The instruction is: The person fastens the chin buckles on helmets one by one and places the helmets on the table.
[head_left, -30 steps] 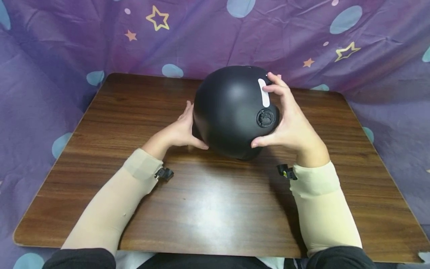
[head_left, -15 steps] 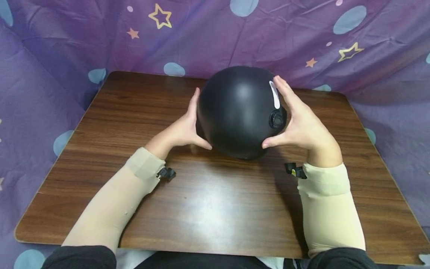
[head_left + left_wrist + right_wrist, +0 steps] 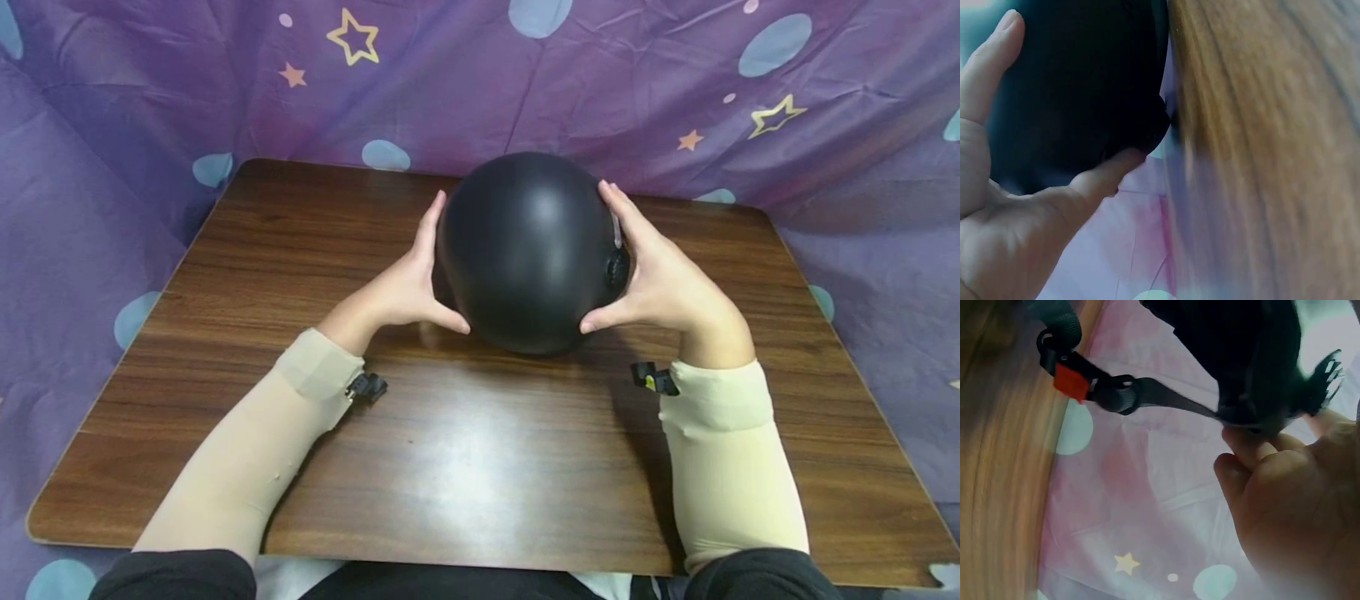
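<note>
A matte black helmet (image 3: 528, 254) is held between both hands over the back middle of the table, its smooth round shell facing the head camera. The left hand (image 3: 405, 287) grips its left side, thumb at the near lower edge and fingers behind. On the right side the right hand (image 3: 660, 279) spreads thumb and fingers around the shell, beside a round black vent (image 3: 617, 267) and a thin pale strip. A grey chin strap (image 3: 1172, 397) with a black buckle (image 3: 1110, 390) and red tab (image 3: 1071, 381) hangs below the helmet in the right wrist view.
The brown wood-grain table (image 3: 465, 467) spreads beneath the arms. Behind it hangs a purple cloth (image 3: 480, 92) with stars and pale blue spots. Each forearm wears a beige sleeve with a small black camera at the wrist.
The helmet has turned so its vent and white strip moved round to the right edge, the strip now almost out of sight. The right hand's fingers moved off the strip onto the side.
</note>
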The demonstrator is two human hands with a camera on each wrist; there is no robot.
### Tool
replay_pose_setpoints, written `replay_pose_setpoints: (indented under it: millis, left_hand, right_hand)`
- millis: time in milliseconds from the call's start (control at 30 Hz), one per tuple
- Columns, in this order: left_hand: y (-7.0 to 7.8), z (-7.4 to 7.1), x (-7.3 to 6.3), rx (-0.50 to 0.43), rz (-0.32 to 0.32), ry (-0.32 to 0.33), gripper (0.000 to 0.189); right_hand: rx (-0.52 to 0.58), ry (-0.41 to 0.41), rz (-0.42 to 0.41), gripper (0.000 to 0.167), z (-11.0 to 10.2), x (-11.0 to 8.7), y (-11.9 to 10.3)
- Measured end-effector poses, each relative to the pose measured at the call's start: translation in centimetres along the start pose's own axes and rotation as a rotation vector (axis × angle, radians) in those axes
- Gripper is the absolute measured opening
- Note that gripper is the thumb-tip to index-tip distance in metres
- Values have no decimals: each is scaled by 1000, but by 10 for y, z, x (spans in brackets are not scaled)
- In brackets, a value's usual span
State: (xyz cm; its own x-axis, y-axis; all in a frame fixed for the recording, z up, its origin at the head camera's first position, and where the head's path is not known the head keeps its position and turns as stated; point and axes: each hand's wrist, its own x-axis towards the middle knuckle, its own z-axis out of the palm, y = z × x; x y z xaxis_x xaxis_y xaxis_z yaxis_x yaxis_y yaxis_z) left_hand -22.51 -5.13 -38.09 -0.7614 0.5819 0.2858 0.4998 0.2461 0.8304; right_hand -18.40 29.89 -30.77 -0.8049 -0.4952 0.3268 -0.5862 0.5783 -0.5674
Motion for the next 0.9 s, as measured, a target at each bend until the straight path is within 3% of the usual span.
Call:
replay_pose_setpoints:
  millis: [233, 600, 900]
  left_hand:
    - [3, 1, -1, 5, -28, -8, 165]
    - [7, 3, 0, -2, -36, -22, 159]
    - [10, 3, -3, 43, -96, -43, 153]
  right_hand:
    - [83, -42, 80, 164, 5, 1, 1]
    - [84, -131, 258, 168, 9, -2, 4]
    - [84, -209, 323, 171, 15, -1, 8]
